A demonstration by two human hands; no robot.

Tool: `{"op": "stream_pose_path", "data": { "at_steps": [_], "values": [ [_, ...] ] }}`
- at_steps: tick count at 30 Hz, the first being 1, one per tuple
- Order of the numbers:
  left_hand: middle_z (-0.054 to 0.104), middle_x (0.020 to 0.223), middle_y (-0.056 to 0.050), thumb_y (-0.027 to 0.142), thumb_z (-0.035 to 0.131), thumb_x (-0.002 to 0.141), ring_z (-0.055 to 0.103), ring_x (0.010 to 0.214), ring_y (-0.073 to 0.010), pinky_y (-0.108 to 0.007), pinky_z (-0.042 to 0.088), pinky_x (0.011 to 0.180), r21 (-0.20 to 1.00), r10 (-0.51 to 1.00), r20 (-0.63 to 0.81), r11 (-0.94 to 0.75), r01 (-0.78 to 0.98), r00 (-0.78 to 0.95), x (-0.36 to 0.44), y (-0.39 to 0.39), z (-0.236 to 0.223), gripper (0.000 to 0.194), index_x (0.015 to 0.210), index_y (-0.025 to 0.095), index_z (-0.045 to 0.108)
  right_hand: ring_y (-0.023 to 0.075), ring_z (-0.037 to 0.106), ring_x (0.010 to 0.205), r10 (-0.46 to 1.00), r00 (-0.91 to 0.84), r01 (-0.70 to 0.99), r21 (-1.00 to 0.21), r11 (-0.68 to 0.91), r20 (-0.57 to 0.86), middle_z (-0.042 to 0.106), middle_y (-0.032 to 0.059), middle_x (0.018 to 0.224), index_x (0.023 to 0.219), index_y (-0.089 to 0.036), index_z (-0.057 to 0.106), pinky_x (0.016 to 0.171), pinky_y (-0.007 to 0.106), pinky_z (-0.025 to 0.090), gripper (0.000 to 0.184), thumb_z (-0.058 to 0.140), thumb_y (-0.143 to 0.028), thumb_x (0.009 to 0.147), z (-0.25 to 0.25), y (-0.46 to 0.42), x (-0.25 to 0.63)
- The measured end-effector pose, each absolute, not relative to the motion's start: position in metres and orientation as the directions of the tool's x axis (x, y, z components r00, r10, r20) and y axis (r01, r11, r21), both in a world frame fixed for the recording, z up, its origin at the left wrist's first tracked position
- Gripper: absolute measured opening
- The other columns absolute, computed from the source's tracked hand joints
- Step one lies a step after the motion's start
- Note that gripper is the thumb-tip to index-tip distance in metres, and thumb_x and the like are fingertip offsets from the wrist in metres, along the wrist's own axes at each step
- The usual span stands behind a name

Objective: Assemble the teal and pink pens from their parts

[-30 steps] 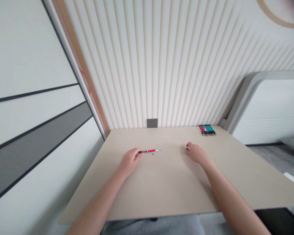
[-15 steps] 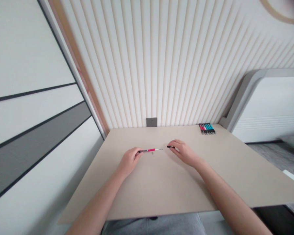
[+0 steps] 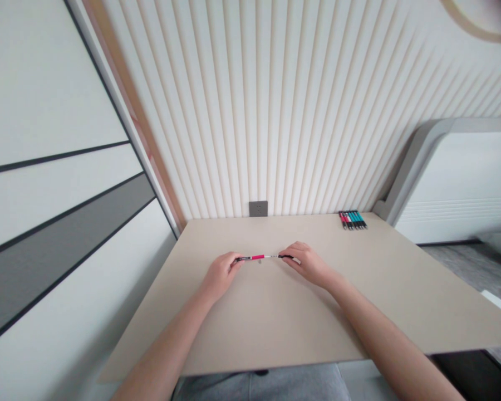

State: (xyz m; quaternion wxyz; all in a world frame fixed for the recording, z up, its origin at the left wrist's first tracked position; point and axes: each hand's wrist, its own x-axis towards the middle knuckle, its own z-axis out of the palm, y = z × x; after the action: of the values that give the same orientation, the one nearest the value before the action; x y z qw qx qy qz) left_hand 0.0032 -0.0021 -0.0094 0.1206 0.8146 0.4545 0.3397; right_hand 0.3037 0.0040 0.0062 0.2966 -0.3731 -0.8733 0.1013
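Observation:
My left hand [image 3: 222, 274] pinches the black end of a slim pink-and-black pen [image 3: 256, 257], which lies level just above the beige tabletop. My right hand [image 3: 305, 263] is shut on a short black pen cap [image 3: 286, 257]. The cap touches the pen's thin silver tip, and the two pieces form one straight line between my hands. Where the tip meets the cap, I cannot tell how far it goes in.
Several teal, black and pink pens [image 3: 353, 220] lie side by side at the table's [image 3: 284, 328] back right. A grey wall socket [image 3: 258, 208] sits on the ribbed wall above the back edge. A panelled wall runs along the left side.
My right hand has moved left with the black cap, closing the gap to the pen's tip. My left hand and the pen have stayed almost still.

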Motion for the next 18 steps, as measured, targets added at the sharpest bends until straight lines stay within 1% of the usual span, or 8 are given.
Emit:
{"op": "stream_pose_path", "data": {
  "at_steps": [3, 7, 12, 18],
  "values": [
    [0.068, 0.091, -0.003, 0.028, 0.049, 0.094, 0.062, 0.084, -0.0178, -0.029, 0.047, 0.077, 0.496, 0.815, 0.435, -0.573, 0.653, 0.384, 0.004, -0.003, -0.009, 0.016, 0.101, 0.021, 0.062, 0.0207, 0.062, 0.094, 0.703, -0.561, 0.565, -0.418, 0.711, 0.437, 0.069, 0.0074, 0.100, 0.110, -0.023, 0.066, 0.087, 0.037, 0.047, 0.025, 0.046, -0.028, 0.097, 0.006, 0.002, 0.299],
    [0.066, 0.084, -0.002, 0.029, 0.052, 0.093, 0.061, 0.079, -0.0176, -0.029, 0.046, 0.074, 0.470, 0.803, 0.412, -0.592, 0.655, 0.431, 0.006, -0.004, -0.008, 0.014, 0.097, 0.020, 0.063, 0.0193, 0.063, 0.091, 0.699, -0.581, 0.534, -0.452, 0.714, 0.417, 0.067, 0.0078, 0.101, 0.112, -0.023, 0.064, 0.084, 0.034, 0.049, 0.026, 0.044, -0.028, 0.097, 0.006, -0.003, 0.290],
    [0.067, 0.090, -0.003, 0.027, 0.053, 0.093, 0.061, 0.084, -0.0178, -0.029, 0.045, 0.078, 0.470, 0.786, 0.406, -0.617, 0.631, 0.466, 0.007, -0.005, -0.010, 0.013, 0.098, 0.021, 0.063, 0.0193, 0.063, 0.091, 0.699, -0.557, 0.509, -0.481, 0.714, 0.448, 0.067, 0.0086, 0.103, 0.119, -0.023, 0.061, 0.084, 0.034, 0.049, 0.027, 0.047, -0.028, 0.096, 0.005, -0.007, 0.280],
    [0.067, 0.086, -0.002, 0.030, 0.053, 0.094, 0.061, 0.080, -0.0175, -0.029, 0.045, 0.076, 0.450, 0.788, 0.407, -0.613, 0.650, 0.462, 0.007, -0.006, -0.011, 0.014, 0.098, 0.020, 0.063, 0.0196, 0.063, 0.093, 0.686, -0.541, 0.468, -0.504, 0.726, 0.486, 0.067, 0.0082, 0.104, 0.120, -0.022, 0.059, 0.086, 0.035, 0.049, 0.027, 0.051, -0.026, 0.095, -0.001, -0.006, 0.276]
  ]
}}
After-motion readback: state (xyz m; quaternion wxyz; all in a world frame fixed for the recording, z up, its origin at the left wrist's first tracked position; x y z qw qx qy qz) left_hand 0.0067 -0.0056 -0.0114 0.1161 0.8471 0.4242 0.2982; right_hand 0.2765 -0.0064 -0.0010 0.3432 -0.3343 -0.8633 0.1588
